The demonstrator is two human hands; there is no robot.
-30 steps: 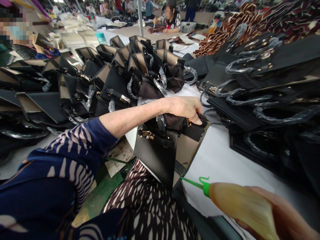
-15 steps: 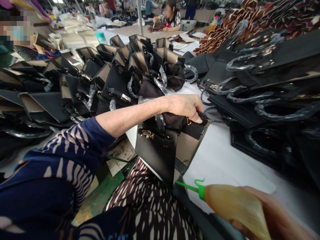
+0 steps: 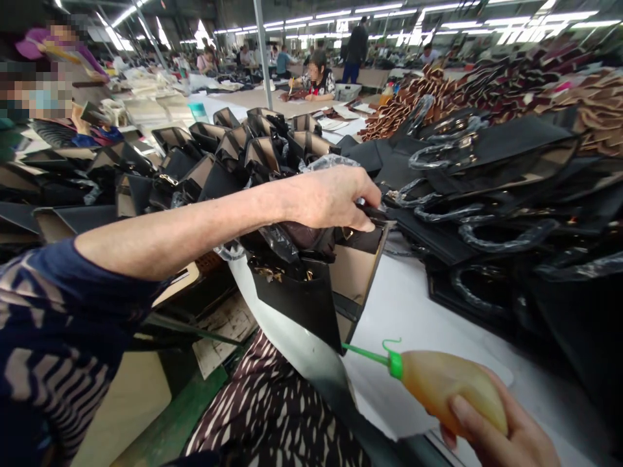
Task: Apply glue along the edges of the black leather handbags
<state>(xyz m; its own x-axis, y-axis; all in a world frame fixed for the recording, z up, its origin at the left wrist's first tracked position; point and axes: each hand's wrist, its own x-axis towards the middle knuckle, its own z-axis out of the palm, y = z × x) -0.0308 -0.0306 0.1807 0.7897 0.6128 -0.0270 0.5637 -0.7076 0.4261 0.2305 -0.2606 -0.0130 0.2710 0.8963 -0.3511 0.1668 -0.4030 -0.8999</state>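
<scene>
A black handbag (image 3: 296,305) with gold fittings and a beige inner face lies tilted at the white table's near edge. My left hand (image 3: 335,198) reaches across and grips the bag's far upper edge between thumb and fingers. Closed round a soft bottle (image 3: 438,383) of yellowish liquid is my right hand (image 3: 501,421), at the lower right. The bottle's thin green nozzle (image 3: 365,353) points left, its tip at the bag's lower right corner. Whether the tip touches the bag I cannot tell.
Many black bags (image 3: 263,146) with plastic-wrapped handles stand behind and to the left. More black bags (image 3: 511,162) lie stacked at the right, with brown leather pieces (image 3: 413,97) beyond. A metal pole (image 3: 263,58) rises behind. People work at far tables; one person is at the left edge.
The view has tilted up, showing more of the room. The bag's front has swung and more white table edge shows under it. Both hands keep their grips; the nozzle stays near the bag's corner.
</scene>
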